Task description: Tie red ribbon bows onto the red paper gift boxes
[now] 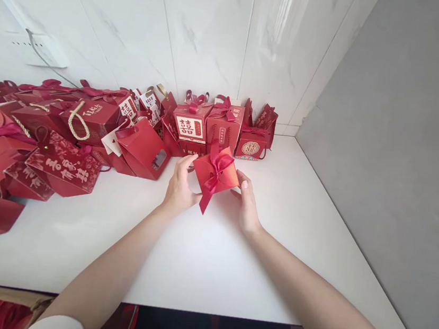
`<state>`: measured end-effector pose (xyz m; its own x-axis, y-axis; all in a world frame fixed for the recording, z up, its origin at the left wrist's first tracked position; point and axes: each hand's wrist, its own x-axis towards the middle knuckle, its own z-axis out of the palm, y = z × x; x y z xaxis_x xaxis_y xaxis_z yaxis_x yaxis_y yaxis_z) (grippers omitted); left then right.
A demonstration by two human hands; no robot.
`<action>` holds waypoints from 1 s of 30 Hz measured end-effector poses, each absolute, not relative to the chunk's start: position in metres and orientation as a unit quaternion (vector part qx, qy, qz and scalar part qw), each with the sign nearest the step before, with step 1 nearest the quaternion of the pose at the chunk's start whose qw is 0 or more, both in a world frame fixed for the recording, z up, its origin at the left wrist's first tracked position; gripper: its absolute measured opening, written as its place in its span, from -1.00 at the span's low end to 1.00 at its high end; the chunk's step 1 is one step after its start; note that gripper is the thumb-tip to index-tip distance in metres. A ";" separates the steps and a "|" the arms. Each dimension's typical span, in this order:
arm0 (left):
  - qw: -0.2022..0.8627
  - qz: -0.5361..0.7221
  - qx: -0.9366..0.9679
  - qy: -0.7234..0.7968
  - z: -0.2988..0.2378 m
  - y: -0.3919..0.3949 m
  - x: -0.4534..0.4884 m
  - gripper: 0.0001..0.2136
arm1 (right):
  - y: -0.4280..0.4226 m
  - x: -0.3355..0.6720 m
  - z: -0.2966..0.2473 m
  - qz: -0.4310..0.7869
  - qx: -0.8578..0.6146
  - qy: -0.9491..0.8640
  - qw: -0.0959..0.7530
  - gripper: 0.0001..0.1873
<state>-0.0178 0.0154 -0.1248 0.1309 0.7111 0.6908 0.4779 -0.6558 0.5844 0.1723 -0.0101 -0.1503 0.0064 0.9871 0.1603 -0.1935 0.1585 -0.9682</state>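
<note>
A small red gift box tied with a dark red ribbon bow is held between both my hands just above the white tabletop. My left hand grips its left side with the fingers curled round the edge. Its right side is held by my right hand, thumb near the top face. Just behind it stand upright red boxes with ribbons and a smaller one against the wall.
A heap of red gift bags and boxes with rope and ribbon handles covers the left of the table. A grey wall closes the right side; white marble tiles stand behind. More red items lie below the front edge at the left.
</note>
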 end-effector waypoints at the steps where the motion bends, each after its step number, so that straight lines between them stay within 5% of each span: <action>1: 0.107 0.522 0.747 0.398 -0.125 0.015 -0.018 -0.08 | -0.010 0.172 -0.150 0.502 -0.405 -0.492 0.585 -0.45; 11: 0.120 0.514 0.749 0.400 -0.124 0.012 -0.016 -0.13 | -0.011 0.171 -0.144 0.484 -0.363 -0.520 0.602 -0.55; 17: 0.197 0.519 0.716 0.422 -0.120 0.009 -0.014 -0.11 | -0.009 0.172 -0.147 0.490 -0.386 -0.496 0.604 -0.55; 23: 0.283 0.522 0.697 0.402 -0.117 0.004 -0.008 -0.06 | -0.006 0.173 -0.151 0.480 -0.451 -0.447 0.605 -0.34; 30: 0.366 0.451 0.689 0.433 -0.109 0.022 -0.042 -0.05 | 0.000 0.176 -0.158 0.525 -0.451 -0.480 0.540 -0.46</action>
<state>-0.0416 0.0221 -0.1090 0.2181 0.9267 0.3062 0.2664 -0.3583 0.8948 0.1764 -0.0003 -0.1585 -0.0106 0.9989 0.0457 -0.1343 0.0439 -0.9900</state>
